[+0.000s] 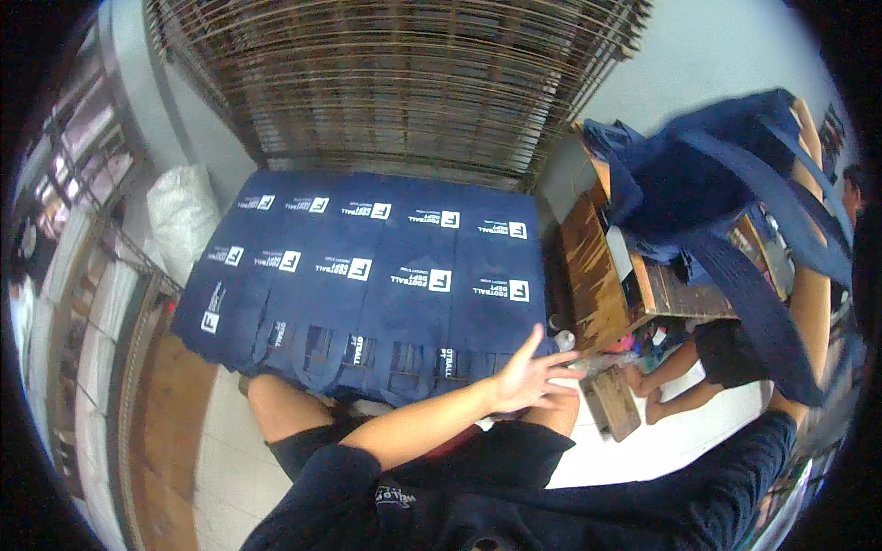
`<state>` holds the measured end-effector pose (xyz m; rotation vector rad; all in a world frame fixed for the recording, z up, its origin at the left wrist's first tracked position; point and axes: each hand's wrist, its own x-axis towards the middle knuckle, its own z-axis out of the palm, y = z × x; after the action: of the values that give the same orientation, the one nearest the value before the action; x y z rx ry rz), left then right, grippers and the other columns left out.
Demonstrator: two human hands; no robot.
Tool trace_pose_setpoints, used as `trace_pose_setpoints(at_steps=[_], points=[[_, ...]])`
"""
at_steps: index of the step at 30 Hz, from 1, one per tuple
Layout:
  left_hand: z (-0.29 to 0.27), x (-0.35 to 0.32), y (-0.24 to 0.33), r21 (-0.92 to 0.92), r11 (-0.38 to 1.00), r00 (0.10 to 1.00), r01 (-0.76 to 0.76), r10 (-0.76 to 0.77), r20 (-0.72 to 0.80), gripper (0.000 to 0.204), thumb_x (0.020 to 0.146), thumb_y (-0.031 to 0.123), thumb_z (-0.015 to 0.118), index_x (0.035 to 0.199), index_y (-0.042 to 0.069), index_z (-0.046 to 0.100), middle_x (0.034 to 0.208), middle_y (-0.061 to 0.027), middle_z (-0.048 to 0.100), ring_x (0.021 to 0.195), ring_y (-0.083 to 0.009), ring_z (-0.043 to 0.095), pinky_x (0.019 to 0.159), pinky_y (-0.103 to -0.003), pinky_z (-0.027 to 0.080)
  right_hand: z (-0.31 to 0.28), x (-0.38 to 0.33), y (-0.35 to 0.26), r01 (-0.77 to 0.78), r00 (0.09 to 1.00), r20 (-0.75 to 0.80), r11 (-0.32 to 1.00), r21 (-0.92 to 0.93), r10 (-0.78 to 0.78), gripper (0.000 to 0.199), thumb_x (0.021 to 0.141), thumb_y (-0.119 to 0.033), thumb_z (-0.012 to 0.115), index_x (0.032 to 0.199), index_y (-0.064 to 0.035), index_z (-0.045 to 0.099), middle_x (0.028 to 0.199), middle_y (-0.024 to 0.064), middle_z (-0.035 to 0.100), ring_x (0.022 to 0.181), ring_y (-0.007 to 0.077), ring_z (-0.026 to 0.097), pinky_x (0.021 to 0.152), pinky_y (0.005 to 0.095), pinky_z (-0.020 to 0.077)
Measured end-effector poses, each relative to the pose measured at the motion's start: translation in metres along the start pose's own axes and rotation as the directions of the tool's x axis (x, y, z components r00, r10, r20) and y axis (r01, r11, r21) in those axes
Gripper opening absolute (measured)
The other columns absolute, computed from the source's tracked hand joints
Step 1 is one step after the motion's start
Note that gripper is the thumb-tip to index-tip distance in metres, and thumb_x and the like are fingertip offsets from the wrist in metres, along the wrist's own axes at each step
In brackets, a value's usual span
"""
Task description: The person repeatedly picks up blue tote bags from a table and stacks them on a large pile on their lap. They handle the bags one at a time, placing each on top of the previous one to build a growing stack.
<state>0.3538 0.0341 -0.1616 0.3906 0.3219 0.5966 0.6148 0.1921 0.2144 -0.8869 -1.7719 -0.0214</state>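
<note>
My left hand (pixel 537 375) is held over the near right corner of the table, palm up with fingers spread, holding nothing. Out to the right, my raised right hand (pixel 806 138) grips a navy cloth bag (pixel 717 147), whose wide straps hang down along my forearm; the cloth partly hides the fingers. In front of me lie several navy cloth bags (pixel 367 239) with white prints, overlapping in rows. Their straps (pixel 322 358) gather along the near edge, close to my knees.
A rack of long thin rods (pixel 395 83) rises behind the bags. At the right stands a worn wooden table (pixel 588 266) with navy cloth on it; a co-worker's bare legs (pixel 680 372) show beside a wooden block (pixel 611 404). A white sack (pixel 181 211) stands at the left.
</note>
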Motion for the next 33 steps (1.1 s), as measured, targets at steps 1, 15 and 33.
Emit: trace_pose_setpoints(at_steps=[1, 15, 33], points=[[0.019, 0.012, 0.004, -0.075, 0.997, 0.994, -0.012, 0.021, 0.111, 0.103, 0.07, 0.086, 0.025, 0.14, 0.01, 0.032, 0.133, -0.0142, 0.047, 0.115, -0.0334, 0.05, 0.097, -0.047, 0.039, -0.011, -0.001, -0.025, 0.008, 1.0, 0.014, 1.0, -0.005, -0.008, 0.046, 0.092, -0.031, 0.05, 0.129, -0.0045, 0.041, 0.122, 0.0152, 0.054, 0.108, 0.0216, 0.055, 0.091, 0.0309, 0.0426], [0.034, -0.057, 0.103, -0.051, 0.723, 0.711, -0.689, 0.661, -0.241, 0.068, 0.092, 0.058, 0.034, 0.133, 0.004, 0.038, 0.133, -0.0123, 0.046, 0.121, -0.0259, 0.044, 0.102, -0.043, 0.034, 0.028, -0.23, -0.028, -0.269, 0.881, 0.021, 0.465, 0.843, 0.472, 0.069, 0.089, -0.051, 0.045, 0.142, -0.0123, 0.023, 0.135, 0.0164, 0.042, 0.114, 0.0257, 0.052, 0.089, 0.038, 0.0478], [-0.169, -0.315, 0.153, 0.715, -0.009, -0.358, -0.699, 0.87, -0.339, 0.037, 0.087, 0.033, 0.047, 0.093, -0.001, 0.059, 0.092, -0.0079, 0.06, 0.086, -0.0185, 0.054, 0.076, -0.03, 0.043, 0.317, -0.364, -0.058, -0.869, 0.493, 0.688, 0.264, 0.418, 0.533, 0.048, 0.079, 0.004, 0.053, 0.125, -0.0085, 0.045, 0.098, 0.0088, 0.055, 0.082, 0.0147, 0.056, 0.069, 0.0246, 0.0429]])
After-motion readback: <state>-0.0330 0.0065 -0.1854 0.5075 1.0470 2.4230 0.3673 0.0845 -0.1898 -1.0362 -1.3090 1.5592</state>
